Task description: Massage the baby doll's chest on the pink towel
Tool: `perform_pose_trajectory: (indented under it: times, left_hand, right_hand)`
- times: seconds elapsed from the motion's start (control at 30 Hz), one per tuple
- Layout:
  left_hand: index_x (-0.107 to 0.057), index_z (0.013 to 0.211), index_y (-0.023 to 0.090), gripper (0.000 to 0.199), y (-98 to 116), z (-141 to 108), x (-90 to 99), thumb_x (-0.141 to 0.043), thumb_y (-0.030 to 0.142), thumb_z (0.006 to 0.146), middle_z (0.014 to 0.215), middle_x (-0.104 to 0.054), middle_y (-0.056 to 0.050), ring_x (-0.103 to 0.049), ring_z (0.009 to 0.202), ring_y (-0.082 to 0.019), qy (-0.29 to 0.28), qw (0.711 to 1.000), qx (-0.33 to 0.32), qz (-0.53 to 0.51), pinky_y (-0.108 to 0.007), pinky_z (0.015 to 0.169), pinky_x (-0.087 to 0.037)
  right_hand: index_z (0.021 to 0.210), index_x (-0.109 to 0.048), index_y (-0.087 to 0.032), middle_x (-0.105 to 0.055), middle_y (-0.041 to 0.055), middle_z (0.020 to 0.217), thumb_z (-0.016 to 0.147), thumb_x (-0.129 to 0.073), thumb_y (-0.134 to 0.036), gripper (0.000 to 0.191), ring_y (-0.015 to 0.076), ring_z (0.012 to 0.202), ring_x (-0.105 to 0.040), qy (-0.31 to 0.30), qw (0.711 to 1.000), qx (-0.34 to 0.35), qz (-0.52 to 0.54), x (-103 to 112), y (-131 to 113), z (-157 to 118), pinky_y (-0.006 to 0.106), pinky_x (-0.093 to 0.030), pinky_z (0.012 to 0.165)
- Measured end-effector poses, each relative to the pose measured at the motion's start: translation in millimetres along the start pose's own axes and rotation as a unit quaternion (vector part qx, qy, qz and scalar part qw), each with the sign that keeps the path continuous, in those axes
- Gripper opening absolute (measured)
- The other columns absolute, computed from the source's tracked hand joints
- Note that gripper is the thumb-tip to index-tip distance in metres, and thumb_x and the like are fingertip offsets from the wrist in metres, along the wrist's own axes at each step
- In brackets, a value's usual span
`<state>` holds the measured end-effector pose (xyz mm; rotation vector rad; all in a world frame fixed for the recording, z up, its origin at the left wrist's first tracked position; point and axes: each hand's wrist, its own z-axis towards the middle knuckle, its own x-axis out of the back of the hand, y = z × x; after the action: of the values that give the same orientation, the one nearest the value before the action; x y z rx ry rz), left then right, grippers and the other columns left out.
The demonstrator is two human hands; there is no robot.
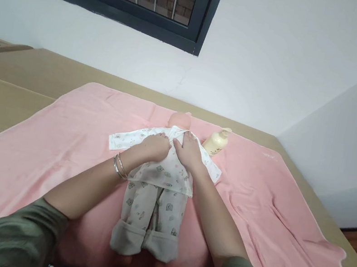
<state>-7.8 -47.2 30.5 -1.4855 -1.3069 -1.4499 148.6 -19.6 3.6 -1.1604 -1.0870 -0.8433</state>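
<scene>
A baby doll [180, 120] lies on a pink blanket, its head toward the wall. It wears a white printed top [174, 174] with sleeves spread sideways and matching trousers [170, 210] with turned-up cuffs. My left hand [158, 147] rests on the chest of the top, its fingers curled in; what they hold, if anything, is hidden. Beside it my right hand [190, 151] lies on the other side of the chest, fingers stretched toward the collar and thumb apart.
A cream pump bottle [216, 142] lies tilted beside the doll's right-hand sleeve. The pink blanket [71, 133] is wrinkled at the right and covers much of the tan surface [47, 65]. Behind stand a white wall and a dark-framed window [199, 13].
</scene>
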Motion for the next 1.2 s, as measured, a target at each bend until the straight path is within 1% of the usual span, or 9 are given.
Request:
perform_pose_trajectory:
  times: [0.13, 0.23, 0.37, 0.5, 0.6, 0.77, 0.93, 1.07, 1.2]
  left_hand:
    - [-0.068, 0.131, 0.004, 0.056, -17.5, 15.5, 0.3, -0.023, 0.028, 0.107, 0.140, -0.067, -0.027, -0.068, 0.128, -0.036, -0.005, 0.999, -0.024, -0.021, -0.046, 0.110, -0.052]
    - [-0.068, 0.128, 0.006, 0.051, -29.0, 29.7, -7.7, -0.027, 0.027, 0.106, 0.140, -0.068, -0.025, -0.068, 0.130, -0.033, 0.049, 0.997, -0.017, -0.050, -0.042, 0.112, -0.051]
    - [-0.065, 0.130, 0.006, 0.050, -32.6, 43.3, -25.1, -0.025, 0.025, 0.107, 0.140, -0.069, -0.023, -0.066, 0.134, -0.030, 0.142, 0.985, 0.024, -0.094, -0.042, 0.116, -0.050]
    - [-0.065, 0.129, 0.002, 0.049, -24.9, 42.0, -30.2, -0.027, 0.022, 0.106, 0.137, -0.069, -0.025, -0.066, 0.132, -0.031, 0.179, 0.980, 0.025, -0.086, -0.043, 0.117, -0.049]
    - [-0.068, 0.125, 0.001, 0.046, -16.0, 29.5, -20.1, -0.032, 0.020, 0.103, 0.134, -0.070, -0.028, -0.067, 0.131, -0.034, 0.145, 0.987, 0.030, -0.058, -0.044, 0.114, -0.051]
    - [-0.073, 0.116, 0.007, 0.039, -1.9, 1.8, 2.6, -0.040, 0.018, 0.098, 0.126, -0.074, -0.025, -0.075, 0.112, -0.035, 0.028, 0.999, 0.016, -0.015, -0.041, 0.091, -0.058]
    - [-0.067, 0.128, 0.003, 0.045, -0.7, -0.8, 5.1, -0.035, 0.022, 0.102, 0.135, -0.069, -0.027, -0.072, 0.119, -0.036, 0.013, 0.999, 0.025, -0.034, -0.042, 0.094, -0.057]
    - [-0.069, 0.121, 0.004, 0.047, -14.9, 17.7, -5.4, -0.033, 0.027, 0.104, 0.126, -0.073, -0.026, -0.072, 0.117, -0.037, 0.060, 0.995, 0.014, -0.079, -0.045, 0.099, -0.056]
    - [-0.069, 0.122, 0.007, 0.046, -29.6, 40.3, -23.5, -0.032, 0.026, 0.103, 0.135, -0.072, -0.024, -0.068, 0.128, -0.032, 0.162, 0.972, -0.014, -0.168, -0.044, 0.114, -0.050]
  right_hand:
    - [0.164, -0.030, 0.006, -0.033, 0.0262, 0.170, 0.111, -0.034, -0.042, 0.072, 0.0358, 0.162, -0.031, -0.014, 0.999, -0.019, -0.045, 3.8, -23.4, -19.3, 0.045, -0.021, 0.135]
    - [0.163, -0.032, 0.007, -0.034, 0.0285, 0.169, 0.110, -0.034, -0.039, 0.070, 0.0374, 0.160, -0.035, -0.033, 0.997, -0.008, -0.074, 10.0, -34.9, -32.1, 0.046, -0.024, 0.133]
    - [0.162, -0.035, 0.006, -0.037, 0.0282, 0.168, 0.110, -0.033, -0.038, 0.068, 0.0364, 0.160, -0.035, -0.035, 0.997, -0.001, -0.062, 12.7, -34.6, -33.0, 0.046, -0.024, 0.134]
    - [0.163, -0.033, 0.006, -0.035, 0.0277, 0.169, 0.110, -0.033, -0.039, 0.070, 0.0348, 0.162, -0.031, -0.027, 0.999, -0.002, -0.040, 8.0, -25.0, -21.4, 0.045, -0.021, 0.135]
    - [0.165, -0.029, 0.005, -0.029, 0.0258, 0.172, 0.111, -0.032, -0.044, 0.073, 0.0340, 0.164, -0.026, -0.032, 0.999, 0.003, -0.017, 6.4, -15.6, -11.5, 0.044, -0.020, 0.136]
    - [0.164, -0.033, 0.003, -0.031, 0.0227, 0.173, 0.112, -0.028, -0.049, 0.074, 0.0315, 0.165, -0.026, -0.026, 1.000, 0.011, 0.008, 7.1, -2.3, 3.1, 0.045, -0.019, 0.136]
    - [0.165, -0.030, 0.004, -0.030, 0.0230, 0.173, 0.112, -0.029, -0.048, 0.074, 0.0323, 0.165, -0.025, -0.019, 1.000, -0.009, -0.009, 3.8, -5.9, 4.8, 0.048, -0.017, 0.136]
    - [0.165, -0.029, 0.005, -0.031, 0.0255, 0.172, 0.110, -0.034, -0.044, 0.073, 0.0351, 0.163, -0.028, -0.033, 0.999, -0.007, -0.031, 8.3, -21.6, -13.6, 0.047, -0.022, 0.135]
    - [0.159, -0.039, 0.007, -0.041, 0.0296, 0.165, 0.108, -0.033, -0.029, 0.062, 0.0367, 0.158, -0.038, -0.051, 0.996, 0.022, -0.071, 20.1, -37.7, -36.4, 0.046, -0.030, 0.131]
